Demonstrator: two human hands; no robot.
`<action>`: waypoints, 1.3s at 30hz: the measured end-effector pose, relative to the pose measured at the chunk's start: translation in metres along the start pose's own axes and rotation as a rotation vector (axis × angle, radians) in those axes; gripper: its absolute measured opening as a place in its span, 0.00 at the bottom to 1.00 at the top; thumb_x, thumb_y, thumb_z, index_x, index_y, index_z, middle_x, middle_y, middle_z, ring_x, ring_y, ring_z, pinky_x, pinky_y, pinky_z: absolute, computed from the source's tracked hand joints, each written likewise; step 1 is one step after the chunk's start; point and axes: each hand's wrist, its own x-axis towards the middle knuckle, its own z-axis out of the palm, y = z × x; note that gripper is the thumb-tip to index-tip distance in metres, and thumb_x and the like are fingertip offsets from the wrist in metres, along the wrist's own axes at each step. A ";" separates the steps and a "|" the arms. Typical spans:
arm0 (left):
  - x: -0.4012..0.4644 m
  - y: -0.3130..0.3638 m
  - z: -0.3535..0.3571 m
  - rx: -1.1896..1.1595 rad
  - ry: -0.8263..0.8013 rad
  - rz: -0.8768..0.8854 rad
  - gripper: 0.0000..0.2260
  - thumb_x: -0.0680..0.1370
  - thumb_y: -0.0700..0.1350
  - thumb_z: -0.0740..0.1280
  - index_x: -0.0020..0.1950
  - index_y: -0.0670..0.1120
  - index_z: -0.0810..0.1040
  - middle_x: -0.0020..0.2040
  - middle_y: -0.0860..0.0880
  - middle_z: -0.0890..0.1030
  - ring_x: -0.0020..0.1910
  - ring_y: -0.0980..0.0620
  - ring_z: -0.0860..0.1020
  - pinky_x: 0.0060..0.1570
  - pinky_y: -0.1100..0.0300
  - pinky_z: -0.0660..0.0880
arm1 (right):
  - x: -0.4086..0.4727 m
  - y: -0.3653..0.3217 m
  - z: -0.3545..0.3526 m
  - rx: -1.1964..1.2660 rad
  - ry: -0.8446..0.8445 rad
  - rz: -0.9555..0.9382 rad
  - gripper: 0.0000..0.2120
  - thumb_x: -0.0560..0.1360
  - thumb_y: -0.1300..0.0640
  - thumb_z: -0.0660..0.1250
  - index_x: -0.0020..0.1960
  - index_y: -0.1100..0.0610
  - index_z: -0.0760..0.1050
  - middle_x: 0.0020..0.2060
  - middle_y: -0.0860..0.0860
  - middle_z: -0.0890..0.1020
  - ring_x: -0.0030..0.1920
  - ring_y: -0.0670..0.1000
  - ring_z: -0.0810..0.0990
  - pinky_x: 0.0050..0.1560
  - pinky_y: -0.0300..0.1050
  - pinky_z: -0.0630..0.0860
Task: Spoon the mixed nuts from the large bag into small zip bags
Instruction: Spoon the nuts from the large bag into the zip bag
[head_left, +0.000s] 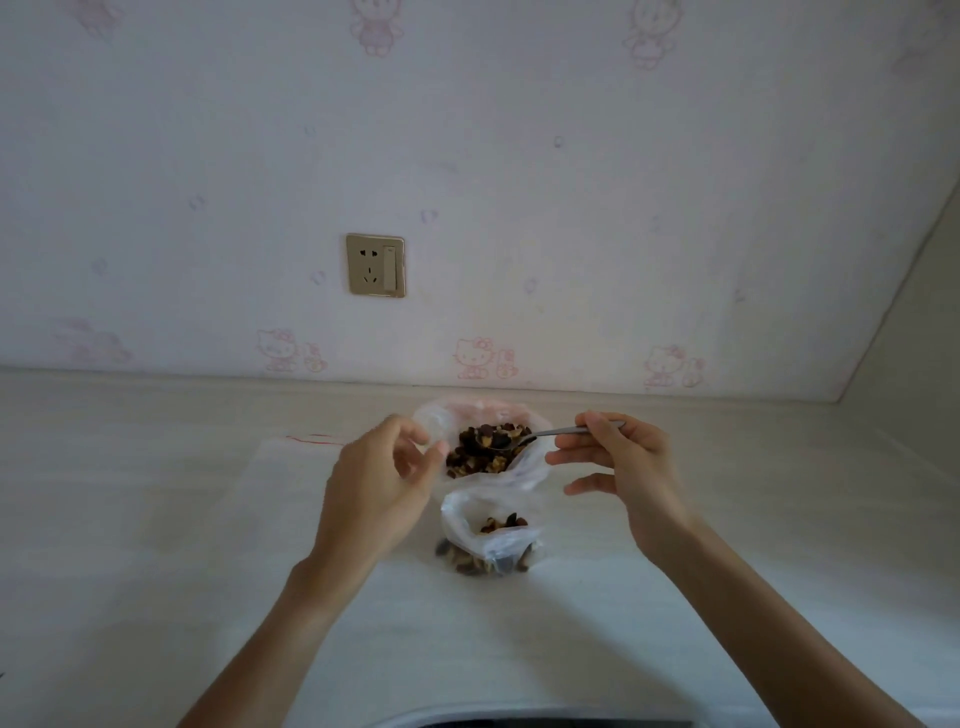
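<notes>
The large clear bag (524, 470) stands open on the pale table, full of dark and tan mixed nuts (480, 452). My left hand (382, 475) pinches its left rim and holds the mouth open. A metal spoon (540, 435) is held by its handle in my right hand (618, 457), with its bowl dipped in the nuts at the bag's right side. In front of the large bag stands a small zip bag (488, 540), open at the top and partly filled with nuts.
More flat clear zip bags (291, 457) with a red strip lie on the table left of my left hand. The wall with a socket (375, 265) rises just behind the bags. A dark edge (519, 719) shows at the bottom.
</notes>
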 end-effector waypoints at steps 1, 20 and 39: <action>-0.006 0.002 -0.002 0.041 -0.073 -0.032 0.10 0.77 0.62 0.69 0.44 0.57 0.78 0.36 0.59 0.81 0.39 0.64 0.80 0.36 0.63 0.73 | -0.004 -0.002 -0.002 -0.001 -0.016 -0.002 0.11 0.84 0.57 0.65 0.53 0.64 0.81 0.44 0.62 0.87 0.45 0.62 0.88 0.31 0.50 0.82; -0.029 0.001 0.002 -0.194 -0.327 -0.208 0.09 0.81 0.48 0.71 0.41 0.50 0.81 0.31 0.49 0.84 0.29 0.55 0.81 0.37 0.64 0.74 | -0.050 -0.012 -0.007 -0.798 -0.479 -0.592 0.15 0.84 0.41 0.58 0.58 0.46 0.81 0.50 0.39 0.85 0.48 0.46 0.85 0.42 0.46 0.81; 0.080 0.006 0.024 0.073 -0.117 0.081 0.19 0.77 0.57 0.74 0.62 0.50 0.79 0.57 0.55 0.79 0.53 0.57 0.79 0.54 0.61 0.75 | 0.029 0.021 0.016 -0.296 0.061 -0.122 0.11 0.86 0.56 0.61 0.51 0.59 0.79 0.40 0.55 0.87 0.40 0.55 0.87 0.32 0.51 0.83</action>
